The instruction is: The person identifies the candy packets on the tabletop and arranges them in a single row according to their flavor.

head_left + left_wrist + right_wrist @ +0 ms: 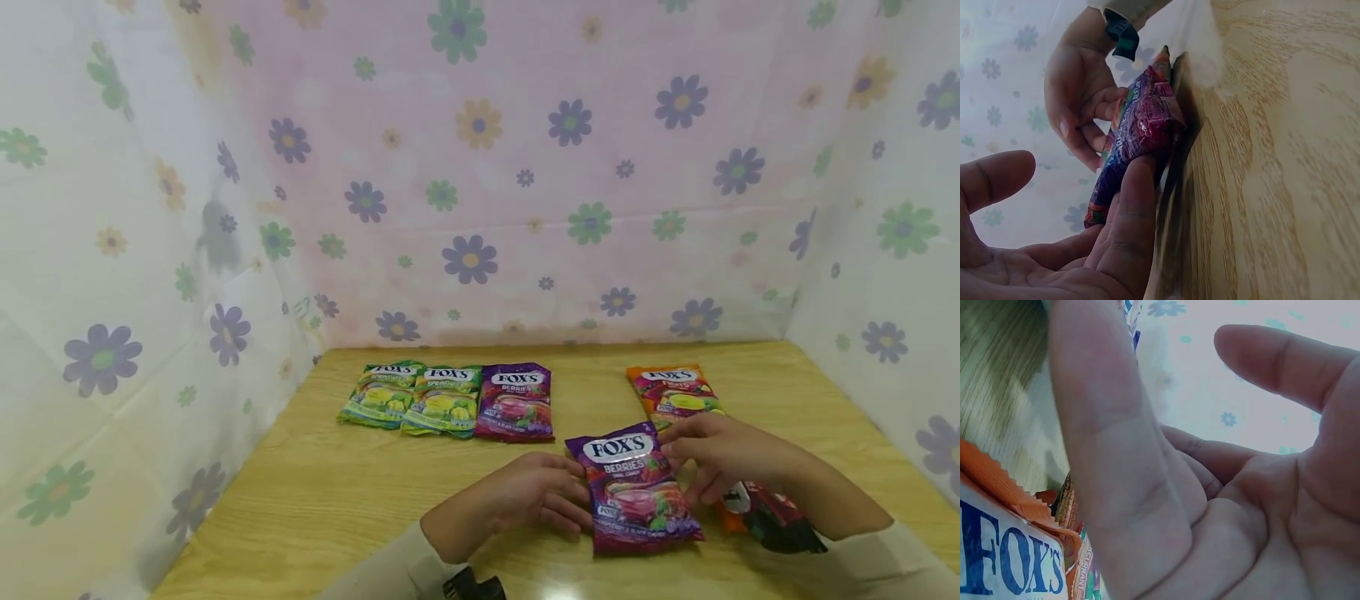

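A purple Fox's Berries candy bag (pixel 637 500) lies face up near the front of the table, between the two hands. My left hand (pixel 525 496) is at its left edge; in the left wrist view the fingers (pixel 1132 219) reach to the bag (pixel 1141 125), with the thumb held apart. At the bag's right edge is my right hand (pixel 738 454), its thumb also spread away in the right wrist view. An orange Fox's bag (pixel 671 383) lies behind the right hand, partly covered. Beneath that hand, a bit of orange wrapper (pixel 733 522) shows.
Farther back on the wooden table (pixel 360 492), two green Fox's bags (pixel 378 396) and another purple Berries bag (pixel 516 404) lie in a row. Flower-patterned cloth (pixel 517 183) stands behind the table and along both sides.
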Tool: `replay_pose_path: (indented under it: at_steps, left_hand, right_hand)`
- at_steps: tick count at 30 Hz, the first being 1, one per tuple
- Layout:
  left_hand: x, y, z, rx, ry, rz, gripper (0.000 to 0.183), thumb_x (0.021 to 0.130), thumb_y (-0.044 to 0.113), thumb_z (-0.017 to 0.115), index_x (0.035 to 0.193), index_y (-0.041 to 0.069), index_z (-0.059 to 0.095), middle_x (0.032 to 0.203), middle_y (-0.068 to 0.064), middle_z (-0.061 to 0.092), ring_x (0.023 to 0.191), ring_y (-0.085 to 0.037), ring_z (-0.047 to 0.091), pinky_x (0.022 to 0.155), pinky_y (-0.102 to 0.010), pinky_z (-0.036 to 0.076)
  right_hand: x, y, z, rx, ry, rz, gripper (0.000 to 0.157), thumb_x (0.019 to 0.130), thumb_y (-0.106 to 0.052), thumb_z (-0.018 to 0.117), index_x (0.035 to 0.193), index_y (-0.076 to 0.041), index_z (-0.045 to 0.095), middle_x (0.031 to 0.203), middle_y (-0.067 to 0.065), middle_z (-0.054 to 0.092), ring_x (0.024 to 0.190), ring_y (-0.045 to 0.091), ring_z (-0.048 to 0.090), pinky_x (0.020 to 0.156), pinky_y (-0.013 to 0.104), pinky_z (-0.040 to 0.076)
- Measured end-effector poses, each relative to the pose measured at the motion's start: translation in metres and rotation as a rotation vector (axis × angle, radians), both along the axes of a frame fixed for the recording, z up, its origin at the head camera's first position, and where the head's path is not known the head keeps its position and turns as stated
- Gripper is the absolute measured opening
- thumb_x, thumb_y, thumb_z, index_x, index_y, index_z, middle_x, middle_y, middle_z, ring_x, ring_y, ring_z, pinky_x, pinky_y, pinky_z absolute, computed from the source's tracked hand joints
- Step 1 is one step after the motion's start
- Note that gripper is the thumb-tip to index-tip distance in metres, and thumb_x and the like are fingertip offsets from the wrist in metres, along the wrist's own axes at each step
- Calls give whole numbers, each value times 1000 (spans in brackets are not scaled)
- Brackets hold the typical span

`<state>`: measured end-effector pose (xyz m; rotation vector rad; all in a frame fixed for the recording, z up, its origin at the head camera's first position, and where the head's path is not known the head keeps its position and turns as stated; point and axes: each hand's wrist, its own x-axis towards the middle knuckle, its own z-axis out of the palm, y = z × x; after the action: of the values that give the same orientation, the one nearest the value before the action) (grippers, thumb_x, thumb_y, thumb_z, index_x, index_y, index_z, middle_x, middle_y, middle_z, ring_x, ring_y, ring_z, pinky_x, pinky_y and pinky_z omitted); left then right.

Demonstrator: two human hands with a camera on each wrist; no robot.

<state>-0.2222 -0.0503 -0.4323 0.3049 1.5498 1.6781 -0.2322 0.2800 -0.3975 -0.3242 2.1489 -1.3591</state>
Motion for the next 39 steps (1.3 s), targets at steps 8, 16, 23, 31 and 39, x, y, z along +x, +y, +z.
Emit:
replay_pose_path:
  at_steps: [8,16,23,31,39]
  left_hand:
    - [-3,-5,-2,10,46,41,47,100,15,60,143,-3,53,121,-17,73,98,-25,77,84,-37,64]
    - [-12,-14,5,-16,126,83,44,99,13,61,140,-1,57,119,-18,74,98,-31,78,84,-41,64]
    - [-24,-15,16,-55,197,66,43,103,17,59,143,1,55,124,-15,73,102,-31,77,85,-39,64]
    - [-41,-13,30,-97,306,101,43,103,19,60,143,3,56,122,-14,73,101,-33,76,83,-39,64]
    - [-53,-7,41,-132,359,172,48,100,22,64,145,7,55,116,-11,73,101,-36,74,82,-37,64]
  right_hand:
    - [-2,1,1,-48,52,34,64,109,-29,52,152,14,36,144,27,58,88,39,76,76,47,65]
    - [-6,-7,1,-89,89,32,62,110,-26,51,155,12,33,130,21,65,90,39,76,76,48,65]
    - [-8,-11,10,-81,135,-8,61,108,-25,54,155,10,35,129,22,66,89,37,76,77,49,64]
    - [-16,-15,23,-75,216,-54,64,108,-25,56,158,7,32,144,32,55,91,34,76,76,43,65]
    - [-28,-21,30,-73,229,-129,64,108,-26,57,160,2,32,135,27,60,89,30,74,78,45,64]
